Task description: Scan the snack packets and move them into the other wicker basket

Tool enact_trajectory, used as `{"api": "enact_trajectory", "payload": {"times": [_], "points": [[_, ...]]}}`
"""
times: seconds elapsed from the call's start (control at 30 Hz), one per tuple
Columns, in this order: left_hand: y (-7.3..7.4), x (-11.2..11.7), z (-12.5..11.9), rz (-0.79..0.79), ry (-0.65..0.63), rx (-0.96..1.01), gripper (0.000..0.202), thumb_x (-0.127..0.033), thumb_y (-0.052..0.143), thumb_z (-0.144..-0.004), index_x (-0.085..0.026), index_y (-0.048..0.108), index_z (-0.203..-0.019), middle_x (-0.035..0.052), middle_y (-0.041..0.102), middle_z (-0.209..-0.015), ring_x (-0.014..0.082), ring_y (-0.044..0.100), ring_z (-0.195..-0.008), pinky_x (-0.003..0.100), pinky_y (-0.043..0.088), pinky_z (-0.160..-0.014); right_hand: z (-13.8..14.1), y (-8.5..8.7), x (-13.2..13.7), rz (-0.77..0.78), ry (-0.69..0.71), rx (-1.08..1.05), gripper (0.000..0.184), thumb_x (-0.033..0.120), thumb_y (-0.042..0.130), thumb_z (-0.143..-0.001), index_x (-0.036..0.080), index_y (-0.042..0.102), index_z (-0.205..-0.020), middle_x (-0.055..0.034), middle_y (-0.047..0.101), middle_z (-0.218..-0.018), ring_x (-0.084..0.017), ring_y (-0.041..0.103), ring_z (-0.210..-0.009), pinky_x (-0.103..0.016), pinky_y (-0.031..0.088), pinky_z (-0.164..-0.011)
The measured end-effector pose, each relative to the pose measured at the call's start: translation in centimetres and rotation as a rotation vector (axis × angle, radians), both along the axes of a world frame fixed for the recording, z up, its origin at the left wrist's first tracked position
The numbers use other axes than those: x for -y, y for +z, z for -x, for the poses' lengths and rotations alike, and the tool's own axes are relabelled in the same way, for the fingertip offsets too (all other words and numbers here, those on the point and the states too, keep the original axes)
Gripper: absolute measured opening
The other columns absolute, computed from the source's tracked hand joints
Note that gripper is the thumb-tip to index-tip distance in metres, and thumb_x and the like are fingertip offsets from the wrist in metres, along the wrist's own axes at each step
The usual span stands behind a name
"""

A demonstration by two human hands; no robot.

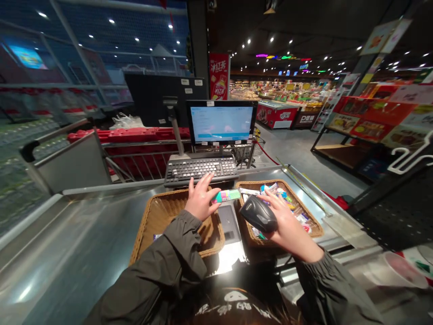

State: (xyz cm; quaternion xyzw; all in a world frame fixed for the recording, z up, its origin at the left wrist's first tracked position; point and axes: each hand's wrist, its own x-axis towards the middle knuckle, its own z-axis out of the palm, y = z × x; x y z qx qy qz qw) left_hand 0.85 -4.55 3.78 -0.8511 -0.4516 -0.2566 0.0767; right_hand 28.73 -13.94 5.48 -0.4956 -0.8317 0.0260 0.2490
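Note:
My left hand (200,201) holds a small green-and-pink packet (228,195) between thumb and fingers, its pale striped end pointing right. Its other fingers spread near the front edge of a black keyboard (203,169). In my right hand (287,228) is a black handheld barcode scanner (257,214), its head aimed left, a short way from the packet. Beneath the left forearm stands a wicker basket (162,205) with a small item partly hidden by the sleeve. Another wicker basket (317,231), under the scanner, contains several small colourful packets.
A lit monitor (221,124) stands behind the keyboard, beside a second screen seen from its back (149,101). The metal counter (91,234) extends left. Between the baskets lies a grey flat device (228,221). Boxed goods fill a shelf (379,108) at right.

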Motion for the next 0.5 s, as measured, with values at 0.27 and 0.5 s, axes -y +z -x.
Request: {"api": "enact_trajectory", "payload": {"times": [0.27, 0.5], "points": [[-1.3, 2.3, 7.5, 0.057, 0.138, -0.01, 0.031, -0.033, 0.069, -0.077, -0.027, 0.069, -0.108, 0.0117, 0.033, -0.156, 0.0332, 0.032, -0.143, 0.064, 0.009, -0.116, 5.5, -0.1, -1.7, 0.026, 0.138, 0.03, 0.05, 0.018, 0.059, -0.074, 0.02, 0.058, -0.123, -0.0137, 0.049, -0.143, -0.036, 0.028, -0.144, -0.064, 0.02, -0.116], [-4.1, 2.5, 12.5, 0.122, 0.239, -0.034, 0.029, -0.032, 0.072, -0.074, -0.026, 0.071, -0.102, 0.0115, 0.036, -0.155, 0.0341, 0.032, -0.143, 0.066, 0.011, -0.115, 10.7, -0.5, -3.2, 0.075, 0.238, -0.008, 0.053, 0.019, 0.06, -0.074, 0.02, 0.056, -0.127, -0.0143, 0.05, -0.141, -0.036, 0.03, -0.143, -0.064, 0.024, -0.114]]}}
